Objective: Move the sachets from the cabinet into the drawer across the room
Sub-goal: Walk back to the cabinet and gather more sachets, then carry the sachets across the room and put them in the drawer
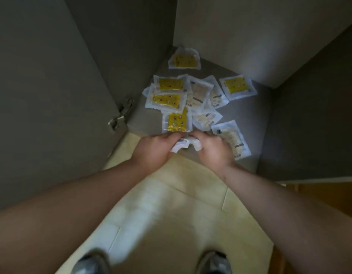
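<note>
Several clear plastic sachets, some yellow (171,85) and some pale beige (199,91), lie scattered on the grey cabinet floor (256,119). One yellow sachet (184,59) sits alone at the back. My left hand (154,149) and my right hand (214,150) meet at the cabinet's front edge. Between them they clutch a crumpled white sachet (184,145). A yellow sachet (178,120) lies just beyond my fingers. A beige sachet (233,138) lies partly under my right hand.
The open cabinet door (52,86) stands at the left with a metal hinge (121,111). A second grey panel (313,125) is at the right. Pale floor tiles (171,204) run below, with my two shoes (90,263) at the bottom edge.
</note>
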`<state>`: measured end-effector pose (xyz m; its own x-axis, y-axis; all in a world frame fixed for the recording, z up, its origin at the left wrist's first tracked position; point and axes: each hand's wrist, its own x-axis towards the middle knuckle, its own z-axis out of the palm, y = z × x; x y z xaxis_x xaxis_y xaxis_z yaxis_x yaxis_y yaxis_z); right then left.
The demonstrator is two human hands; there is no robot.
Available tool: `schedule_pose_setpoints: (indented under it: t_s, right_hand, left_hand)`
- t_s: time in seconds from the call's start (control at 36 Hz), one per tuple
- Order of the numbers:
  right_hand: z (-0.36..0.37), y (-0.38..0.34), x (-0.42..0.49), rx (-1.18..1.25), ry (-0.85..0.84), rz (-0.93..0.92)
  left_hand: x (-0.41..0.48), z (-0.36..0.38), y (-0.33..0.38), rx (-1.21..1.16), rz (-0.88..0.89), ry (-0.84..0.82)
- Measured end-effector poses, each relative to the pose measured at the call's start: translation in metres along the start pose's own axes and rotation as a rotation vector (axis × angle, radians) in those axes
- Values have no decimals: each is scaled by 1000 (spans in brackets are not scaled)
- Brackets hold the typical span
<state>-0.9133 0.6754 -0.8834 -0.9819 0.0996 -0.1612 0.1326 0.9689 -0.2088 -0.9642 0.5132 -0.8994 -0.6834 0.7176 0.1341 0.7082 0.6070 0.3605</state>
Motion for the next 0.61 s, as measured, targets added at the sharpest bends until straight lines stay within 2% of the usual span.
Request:
schedule_pose_setpoints:
  t_s: [0.08,0.14,0.22,0.33,0.47,0.61]
  right_hand:
    - [-44,-19,-17,63,-153,38]
    - [-77,-33,-32,118,-223,58]
    - [-131,-55,-63,256,-300,98]
    - [-218,-88,-102,387,-360,118]
    - [-318,-128,-131,452,-397,143]
    - [-398,-168,-144,524,-424,30]
  left_hand:
    - [-7,-48,22,-36,-228,-248]
    - [-17,-83,33,-127,-314,-363]
    - [-32,-146,56,-313,-385,-411]
    - [-49,-242,93,-405,-483,-493]
    - [-70,-354,135,-643,-629,-417]
    - [-105,-440,169,-787,-773,-248]
